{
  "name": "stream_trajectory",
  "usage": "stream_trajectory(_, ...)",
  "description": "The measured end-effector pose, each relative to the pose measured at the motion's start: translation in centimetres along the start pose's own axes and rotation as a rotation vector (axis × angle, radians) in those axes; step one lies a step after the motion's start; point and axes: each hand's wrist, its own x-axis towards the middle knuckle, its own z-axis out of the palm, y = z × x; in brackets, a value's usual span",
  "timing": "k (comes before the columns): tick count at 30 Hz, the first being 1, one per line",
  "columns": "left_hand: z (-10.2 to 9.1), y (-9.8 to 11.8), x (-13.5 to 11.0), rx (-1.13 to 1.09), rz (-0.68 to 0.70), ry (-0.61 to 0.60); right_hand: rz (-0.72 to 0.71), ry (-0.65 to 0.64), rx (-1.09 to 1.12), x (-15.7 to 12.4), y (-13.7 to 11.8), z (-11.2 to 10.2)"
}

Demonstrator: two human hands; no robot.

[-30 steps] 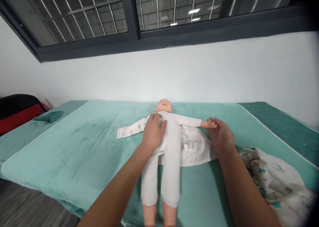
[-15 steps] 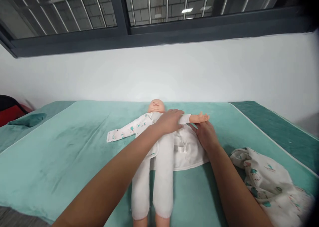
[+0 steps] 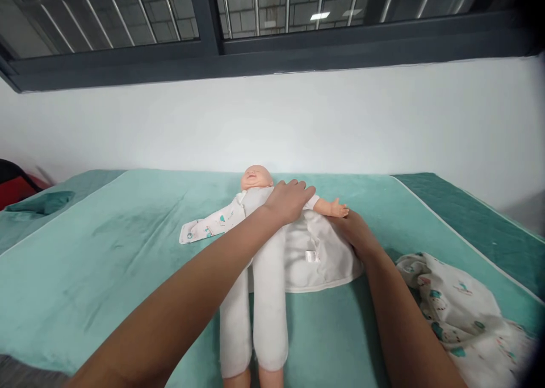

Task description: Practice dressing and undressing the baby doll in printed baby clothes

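A baby doll (image 3: 266, 274) in a white body suit lies face up on the teal mat (image 3: 106, 263), head toward the wall. Under it is spread an open white garment (image 3: 323, 257) with a small print, one sleeve (image 3: 200, 229) stretched out to the left. My left hand (image 3: 289, 199) reaches across the doll and lies flat over its chest and far shoulder, fingers stretched out. My right hand (image 3: 355, 233) rests on the garment just below the doll's outstretched bare arm (image 3: 330, 207); its fingertips are tucked under that arm and hidden.
A crumpled printed white cloth (image 3: 464, 314) lies on the mat at the lower right. A darker green mat (image 3: 477, 217) borders the right side, a small green cloth (image 3: 40, 201) sits far left beside a red and black object (image 3: 15, 183). White wall and barred window behind.
My left hand slid from the doll's near side across to its far shoulder. My right hand moved from the doll's hand down onto the garment beneath its arm, which dropped lower.
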Motion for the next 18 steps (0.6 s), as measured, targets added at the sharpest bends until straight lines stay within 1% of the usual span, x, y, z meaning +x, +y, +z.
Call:
stream_trajectory(2,-0.3,-0.2,-0.3,0.006,-0.004,-0.009,0.034,0.029,0.163,-0.2,-0.1,-0.1)
stream_trajectory(4,-0.6,-0.4,-0.6,0.0,-0.016,-0.014,0.059,0.122,0.246,-0.4,0.0,-0.3)
stream_trajectory(7,-0.9,-0.5,-0.8,0.008,-0.028,-0.019,0.036,0.273,0.267,-0.4,0.4,-0.6)
stream_trajectory(9,-1.0,-0.4,-0.8,0.036,-0.016,-0.047,0.037,0.319,0.283,-0.5,0.2,-0.8)
stream_trajectory(12,-0.8,-0.1,-0.4,0.093,-0.019,-0.123,0.07,0.307,0.411,-1.0,-0.7,-0.9)
stream_trajectory(15,0.1,0.5,0.4,0.155,-0.105,-0.201,0.044,0.246,0.562,-1.9,-2.3,-0.9)
stream_trajectory(16,0.5,0.7,0.7,0.159,-0.144,-0.21,0.024,0.222,0.604,-2.2,-2.8,-0.8)
stream_trajectory(18,1.3,1.2,1.3,0.126,-0.218,-0.184,0.004,0.153,0.672,-2.9,-3.6,-0.4)
